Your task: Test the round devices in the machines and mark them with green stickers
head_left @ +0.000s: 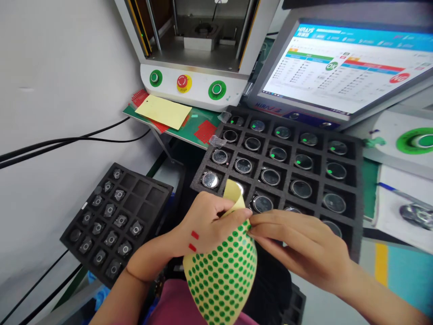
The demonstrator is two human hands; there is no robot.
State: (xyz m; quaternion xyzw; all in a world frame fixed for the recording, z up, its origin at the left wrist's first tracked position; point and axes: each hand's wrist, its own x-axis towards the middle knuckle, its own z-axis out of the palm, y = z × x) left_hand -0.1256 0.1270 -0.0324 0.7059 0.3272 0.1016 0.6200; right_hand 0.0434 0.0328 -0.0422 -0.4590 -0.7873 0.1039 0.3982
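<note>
A yellow sheet of green round stickers (221,282) hangs curled from my left hand (209,223), which is closed on its upper part. Two small red stickers lie on the back of that hand. My right hand (301,243) pinches at the sheet's right edge, its fingertips touching the sheet close to my left fingertips. Beyond both hands lies a black foam tray (356,180) with round watch-like pieces in its compartments. Several pieces at its back and right carry a green dot. The near compartments are partly hidden by my hands.
A second black tray (152,216) with smaller watch parts sits at left. Behind are a machine with buttons (194,88) and a monitor (338,67). A yellow card (164,112) and red stickers (205,132) lie on a green shelf. Black cables run along the left wall.
</note>
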